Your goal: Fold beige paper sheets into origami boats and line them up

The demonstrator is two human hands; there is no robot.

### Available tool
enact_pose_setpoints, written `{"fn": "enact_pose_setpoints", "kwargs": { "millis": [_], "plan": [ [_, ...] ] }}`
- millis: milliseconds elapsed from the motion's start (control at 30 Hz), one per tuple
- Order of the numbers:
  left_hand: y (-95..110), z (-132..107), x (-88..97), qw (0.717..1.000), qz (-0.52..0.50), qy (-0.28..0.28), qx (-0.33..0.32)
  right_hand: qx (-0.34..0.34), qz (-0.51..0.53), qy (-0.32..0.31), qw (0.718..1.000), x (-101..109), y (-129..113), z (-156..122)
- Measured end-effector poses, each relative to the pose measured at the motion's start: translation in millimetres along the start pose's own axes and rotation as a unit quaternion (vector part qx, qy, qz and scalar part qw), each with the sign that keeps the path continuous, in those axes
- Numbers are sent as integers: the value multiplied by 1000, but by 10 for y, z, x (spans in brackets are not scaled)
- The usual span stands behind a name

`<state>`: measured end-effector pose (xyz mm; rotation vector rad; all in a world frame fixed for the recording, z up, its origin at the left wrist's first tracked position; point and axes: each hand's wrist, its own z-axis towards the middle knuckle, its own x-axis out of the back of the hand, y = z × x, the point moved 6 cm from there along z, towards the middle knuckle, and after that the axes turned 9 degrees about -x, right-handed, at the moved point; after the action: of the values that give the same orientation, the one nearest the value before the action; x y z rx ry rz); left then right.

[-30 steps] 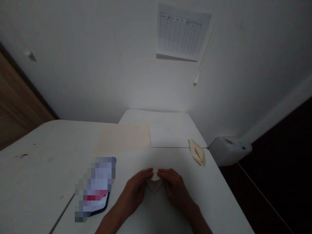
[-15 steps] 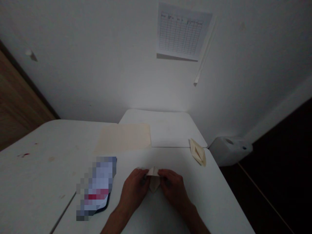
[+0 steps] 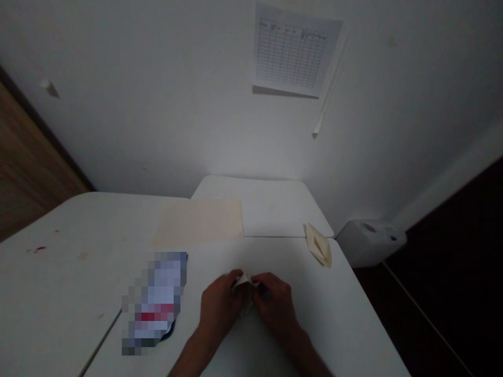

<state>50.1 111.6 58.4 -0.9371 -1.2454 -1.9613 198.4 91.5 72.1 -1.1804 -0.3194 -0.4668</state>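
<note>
A small folded piece of pale paper point(image 3: 244, 280) is pinched between my two hands above the white table point(image 3: 220, 351). My left hand point(image 3: 222, 301) grips its left side, thumb and fingers closed on it. On the other side, my right hand point(image 3: 275, 301) holds the right edge the same way. The hands cover much of the paper, so its lower part shows only faintly between them. Off to the right lies a folded cream paper shape point(image 3: 319, 245), touched by neither hand.
A flat cream sheet point(image 3: 198, 222) lies at the back left. Left of my hands is a phone point(image 3: 157, 298) with a blurred screen. A white plastic jug point(image 3: 371, 243) stands beyond the table's right edge. A printed chart point(image 3: 291, 52) hangs on the wall.
My hands have come closer together, the right one shifting slightly left. The folded paper between them now looks narrower and bent up, with less of its lower part showing.
</note>
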Motion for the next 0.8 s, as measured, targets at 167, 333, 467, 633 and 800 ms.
{"fn": "enact_pose_setpoints", "kwargs": {
  "millis": [167,333,467,633,800],
  "plan": [
    [-53,-14,-41,999,-19,24,-38,-5,-5,20,1000,2,-13,-12],
    [25,-23,-2,994,-36,47,-89,-3,-2,41,999,43,15,-7],
    [107,-60,69,979,-79,86,-167,-23,-5,62,998,104,74,3],
    [113,-93,82,967,-86,53,-236,-7,-4,26,1000,119,101,8],
    [89,-106,92,958,-68,11,-280,24,-4,-46,999,101,114,10]
  ]
}}
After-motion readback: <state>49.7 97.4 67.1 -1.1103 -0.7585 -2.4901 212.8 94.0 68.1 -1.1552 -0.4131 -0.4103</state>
